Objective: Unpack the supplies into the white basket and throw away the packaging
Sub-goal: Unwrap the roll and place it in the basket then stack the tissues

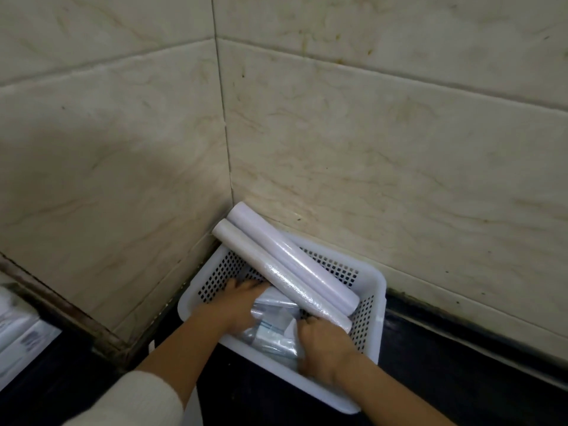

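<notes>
I see both hands, left hand and right hand, closed on a clear packet inside the white basket, two rolls at its 12 o'clock.

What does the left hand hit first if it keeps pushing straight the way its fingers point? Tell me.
Most likely the perforated far-left wall of the white basket. The left hand reaches deep inside, fingers aimed at that wall, beneath the two rolls. Depth is unclear, so contact may already exist.
</notes>
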A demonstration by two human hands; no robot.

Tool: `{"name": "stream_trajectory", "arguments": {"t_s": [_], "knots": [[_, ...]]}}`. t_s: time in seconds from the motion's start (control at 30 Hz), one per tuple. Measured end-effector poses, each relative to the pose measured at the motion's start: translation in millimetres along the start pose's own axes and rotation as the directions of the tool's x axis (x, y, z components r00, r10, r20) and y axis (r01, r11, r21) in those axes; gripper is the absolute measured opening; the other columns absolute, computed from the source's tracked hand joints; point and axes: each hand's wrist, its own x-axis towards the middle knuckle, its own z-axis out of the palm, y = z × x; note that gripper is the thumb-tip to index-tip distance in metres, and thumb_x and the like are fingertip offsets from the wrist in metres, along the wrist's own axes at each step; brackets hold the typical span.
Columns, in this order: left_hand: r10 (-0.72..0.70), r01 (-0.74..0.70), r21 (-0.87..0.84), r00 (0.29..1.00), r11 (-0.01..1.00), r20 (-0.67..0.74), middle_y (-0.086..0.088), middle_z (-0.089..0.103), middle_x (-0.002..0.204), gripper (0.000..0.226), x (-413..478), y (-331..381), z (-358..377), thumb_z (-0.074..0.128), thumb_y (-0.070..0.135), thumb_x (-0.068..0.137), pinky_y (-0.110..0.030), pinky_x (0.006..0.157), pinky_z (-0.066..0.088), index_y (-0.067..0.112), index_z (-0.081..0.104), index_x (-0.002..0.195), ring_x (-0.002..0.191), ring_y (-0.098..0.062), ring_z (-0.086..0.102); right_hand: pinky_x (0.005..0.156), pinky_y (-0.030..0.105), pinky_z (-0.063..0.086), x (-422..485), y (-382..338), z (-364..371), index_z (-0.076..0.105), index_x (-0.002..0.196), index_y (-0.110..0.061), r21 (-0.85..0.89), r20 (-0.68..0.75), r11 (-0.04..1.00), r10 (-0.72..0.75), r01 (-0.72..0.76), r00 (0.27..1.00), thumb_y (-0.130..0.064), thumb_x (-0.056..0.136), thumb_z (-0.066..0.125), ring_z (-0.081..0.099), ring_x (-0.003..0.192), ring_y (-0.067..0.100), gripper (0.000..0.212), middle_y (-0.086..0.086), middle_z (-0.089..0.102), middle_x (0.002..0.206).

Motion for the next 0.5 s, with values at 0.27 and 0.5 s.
{"name": "stream_trajectory", "arguments": {"t_s": [0.27, 0.5], "knots": [[-0.036, 0.034, 0.187, 0.999, 0.982, 0.005, -0.011, 0.042, 0.136, 0.054, -9, 6, -7, 0.061, 0.022, 0.083, -0.042, 0.094, 0.049, 0.042, 0.045, 0.131, 0.114, -0.035, 0.052, 0.074, 0.029, 0.053, -11, 21, -8, 0.062, 0.094, -0.016, 0.445, -0.037, 0.895, 0.005, 0.012, 0.999, -0.029, 0.081, 0.064, 0.063, 0.087, 0.016, 0.018, 0.0, 0.065, 0.102], [0.019, -0.025, 0.034, 0.988, 0.999, 0.155, -0.007, 0.056, 0.125, 0.059, -22, 31, -12, 0.053, 0.0, 0.083, -0.034, 0.098, 0.048, 0.038, 0.056, 0.129, 0.109, -0.025, 0.057, 0.045, 0.014, 0.046, -28, 57, -55, 0.051, 0.082, -0.036, 0.719, -0.271, 0.691, 0.184, 0.071, 0.945, -0.019, 0.09, 0.053, 0.062, 0.05, 0.004, 0.02, -0.002, 0.066, 0.065]]}}
